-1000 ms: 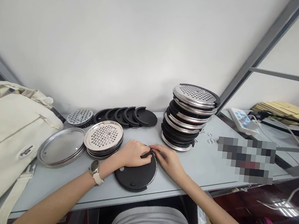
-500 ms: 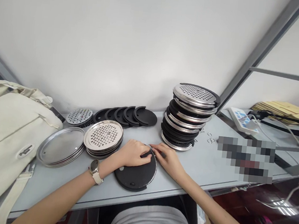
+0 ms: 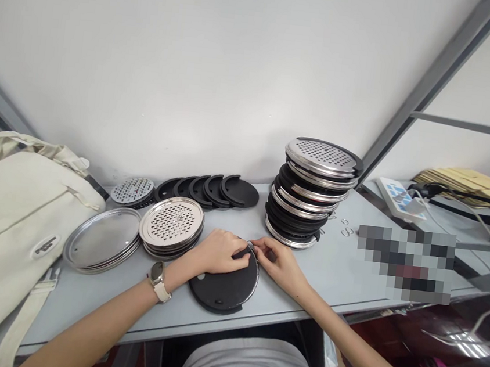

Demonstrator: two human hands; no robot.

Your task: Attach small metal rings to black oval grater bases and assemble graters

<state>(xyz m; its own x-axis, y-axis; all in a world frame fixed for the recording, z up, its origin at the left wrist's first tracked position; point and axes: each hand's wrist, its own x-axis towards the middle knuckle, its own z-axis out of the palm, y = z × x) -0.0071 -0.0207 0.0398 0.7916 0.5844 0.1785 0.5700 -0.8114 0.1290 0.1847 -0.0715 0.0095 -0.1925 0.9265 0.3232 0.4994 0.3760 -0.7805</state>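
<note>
A black round disc [image 3: 216, 288] with a thin silvery edge on its right side lies flat at the table's front. My left hand [image 3: 223, 251] rests over its upper part, fingers curled and holding it. At the disc's upper right rim, my right hand [image 3: 272, 259] is closed in a pinch. A thin silvery bit shows by those fingertips; its shape is mostly hidden. Just left of my left hand stands a stack of perforated metal grater plates [image 3: 173, 222]. Beyond my right hand rises a tall stack of black and metal discs [image 3: 306, 204], topped by a grater plate.
Plain metal plates [image 3: 103, 236] and small perforated discs [image 3: 132, 191] lie at left, beside a cream bag [image 3: 8, 228]. Overlapping black discs [image 3: 244, 194] line the wall. Small metal rings [image 3: 347, 231] lie right of the tall stack. A power strip [image 3: 401, 199] sits farther right.
My right fingertips have shifted slightly at the disc's rim and hide more of the silvery bit. The left hand keeps its hold; the whole view has moved a little.
</note>
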